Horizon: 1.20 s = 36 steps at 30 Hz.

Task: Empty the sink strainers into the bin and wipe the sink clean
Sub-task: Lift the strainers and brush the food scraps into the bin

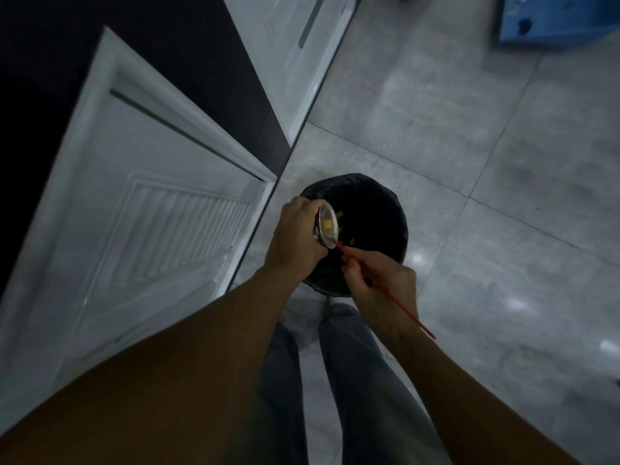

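Your left hand (295, 236) clamps the sink strainer (327, 226), tipped on its side over the bin (392, 209), mouth facing three o'clock. Your right hand (379, 283), at five o'clock from it, pinches a red stick (396, 300), tip touching the rim. Scraps should fall straight in. No readable writing anywhere.

- Left hand (297, 234) reaches forward, fingers curled tight around a round object, forearm bare.
- Right hand (379, 283) sits just beside it, fingers pinching a thin stick.
- 2 legs stand below.
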Motion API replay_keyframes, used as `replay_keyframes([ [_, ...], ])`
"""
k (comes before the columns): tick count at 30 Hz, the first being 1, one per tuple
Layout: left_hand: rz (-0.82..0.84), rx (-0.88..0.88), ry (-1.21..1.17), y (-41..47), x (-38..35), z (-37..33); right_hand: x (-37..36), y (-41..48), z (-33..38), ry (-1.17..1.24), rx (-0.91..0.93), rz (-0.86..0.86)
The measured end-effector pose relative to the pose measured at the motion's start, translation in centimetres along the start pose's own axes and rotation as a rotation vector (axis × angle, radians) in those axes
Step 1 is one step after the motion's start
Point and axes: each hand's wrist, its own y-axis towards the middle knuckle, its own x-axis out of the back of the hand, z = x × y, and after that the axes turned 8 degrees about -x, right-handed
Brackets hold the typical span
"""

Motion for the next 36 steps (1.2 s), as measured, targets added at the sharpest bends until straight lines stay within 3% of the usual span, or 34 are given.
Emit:
replay_keyframes([
  [7, 0.004, 0.052, 0.035, -0.7, 0.1, 0.7, 1.5, -0.8, -2.0, 0.022, -0.084, -0.103],
  [14, -0.031, 0.075, -0.147, -2.7, 0.6, 0.7, 2.3, -2.2, -2.2, 0.038, -0.207, -0.07],
  [23, -0.155, -0.059, -0.24, -9.1, 6.3, -3.4, 6.0, -3.7, 4.5, -0.011, -0.061, -0.099],
  [29, -0.363, -0.055, -0.192, -16.5, 13.4, -7.7, 8.5, -5.5, 14.9, 0.041, 0.052, -0.184],
  [36, -0.879, -0.005, -0.271, -26.7, 23.4, -8.8, 6.3, -7.7, 30.8, 0.131, 0.454, -0.099],
])
